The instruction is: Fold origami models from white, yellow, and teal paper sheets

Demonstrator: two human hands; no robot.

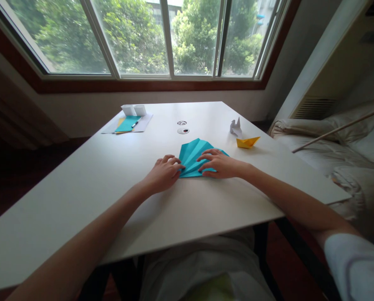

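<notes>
Both hands, left hand [163, 172] and right hand [220, 163], press flat on teal pleated paper [191, 155].

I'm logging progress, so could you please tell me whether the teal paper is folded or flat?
Folded: the teal paper shows fan-like pleats spreading from under both hands, left and right.

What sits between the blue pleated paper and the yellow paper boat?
Nothing: in the head view, bare white table separates the blue pleated paper from the yellow paper boat.

Pleated teal paper fan [193, 155], flat on table
</notes>
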